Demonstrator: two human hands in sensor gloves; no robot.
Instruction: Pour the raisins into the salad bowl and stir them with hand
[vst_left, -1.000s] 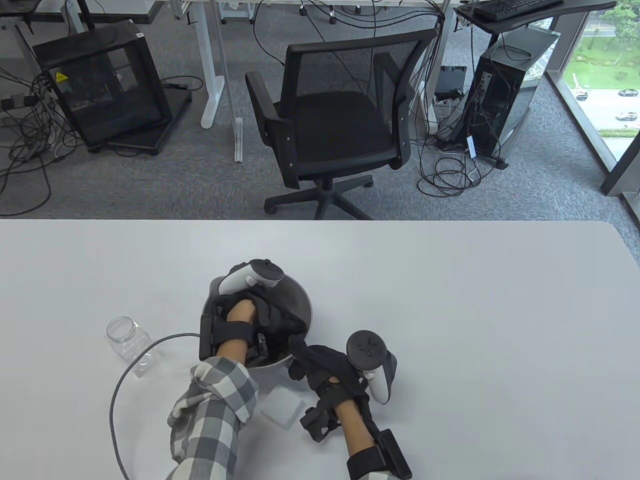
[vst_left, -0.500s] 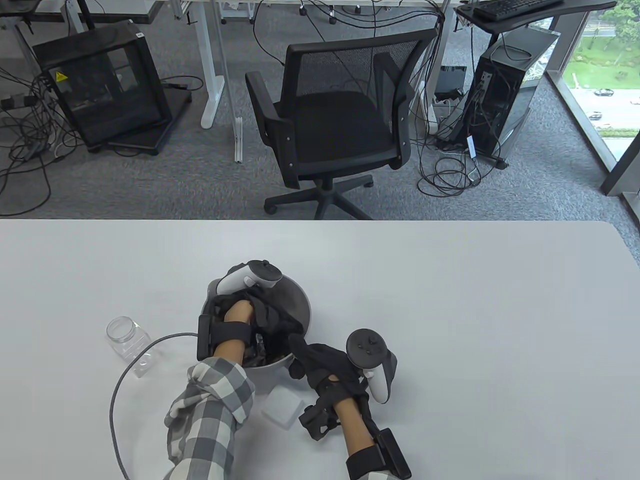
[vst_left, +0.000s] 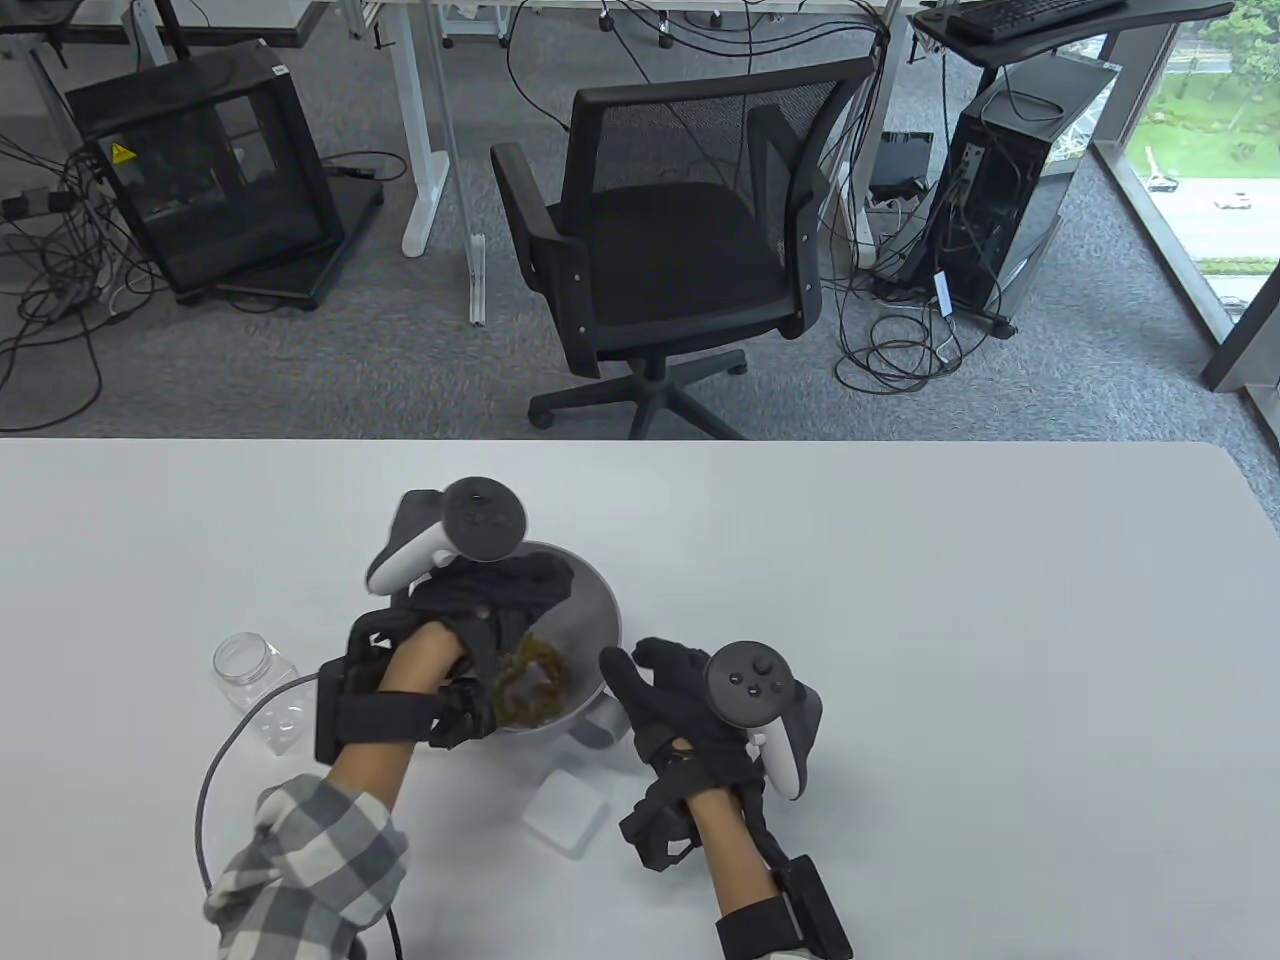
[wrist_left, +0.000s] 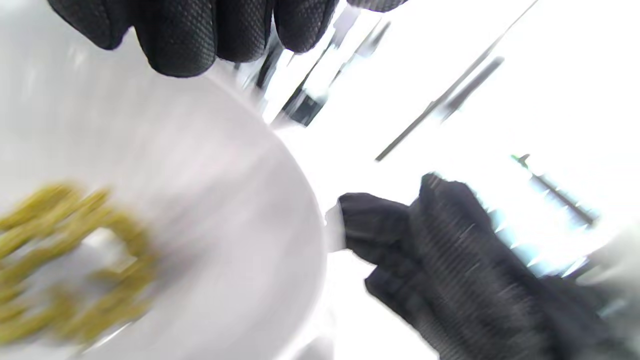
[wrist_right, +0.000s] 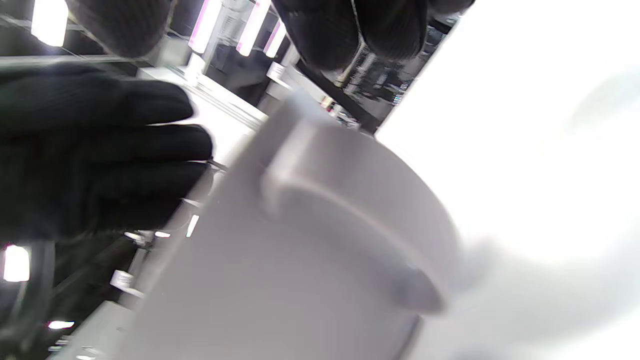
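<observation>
While the left hand (vst_left: 470, 610) hovers over the salad bowl (vst_left: 590, 610) at lower centre of the table view, fingers loosely spread and holding nothing, the right hand (vst_left: 690, 700) braces the rim, fingers extended. Stir the raisins (vst_left: 530, 680) gently, keeping the bowl steady.

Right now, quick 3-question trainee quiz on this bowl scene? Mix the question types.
1. True or false: the clear empty glass jar lies tipped on its side.
2. Which hand is over the round metal salad bowl? A) left hand B) right hand C) neither
3. Fill in: the small white square lid lies on the white table between the two ____.

Key: 1 false, it stands upright. 2 A; the right hand is outside, beside the rim. 3 forearms.
</observation>
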